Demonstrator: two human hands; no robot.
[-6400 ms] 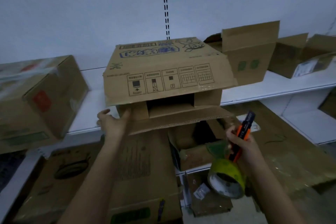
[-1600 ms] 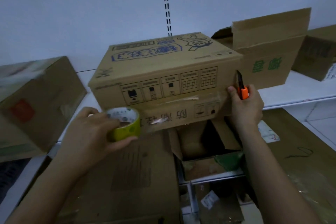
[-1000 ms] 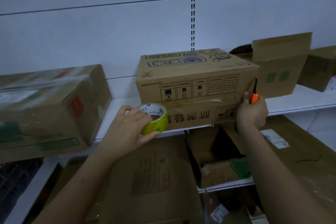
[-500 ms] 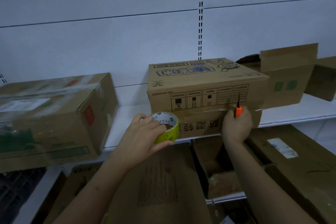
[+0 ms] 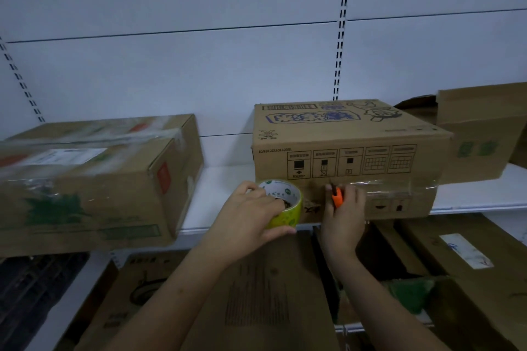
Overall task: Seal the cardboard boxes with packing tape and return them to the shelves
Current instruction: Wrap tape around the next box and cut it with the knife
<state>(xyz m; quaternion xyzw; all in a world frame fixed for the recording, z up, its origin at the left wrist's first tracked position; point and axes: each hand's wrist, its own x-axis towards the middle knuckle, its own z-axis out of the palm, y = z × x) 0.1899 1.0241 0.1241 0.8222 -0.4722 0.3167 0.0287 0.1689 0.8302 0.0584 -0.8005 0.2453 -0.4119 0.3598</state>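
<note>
The printed cardboard box [image 5: 350,151] sits on the white shelf [image 5: 219,194], its front face turned toward the camera, blue lettering and a cartoon figure on its top, a row of handling symbols along the front; a strip of clear packing tape [image 5: 399,188] runs along the seam of the front face and wraps round the right corner; the tape roll [image 5: 283,204], yellow-green with a white printed core, is held against the lower left of that face by the left hand [image 5: 251,216], thumb under the roll and fingers curled over its top and into the core; the right hand [image 5: 343,214] is pressed to the box front just right of the roll, fingers closed round an orange utility knife [image 5: 337,198] whose dark tip points up at the tape line; to the left on the same shelf, apart from the printed box, lies a larger taped box [image 5: 85,179] with a white label and a red sticker; to the right, just behind the printed box's corner, stands an open box with green marks [image 5: 479,137], its flap raised; below the shelf lie flattened and open cartons [image 5: 271,293]; behind everything rises a white panel wall with slotted uprights [image 5: 340,37]
</note>
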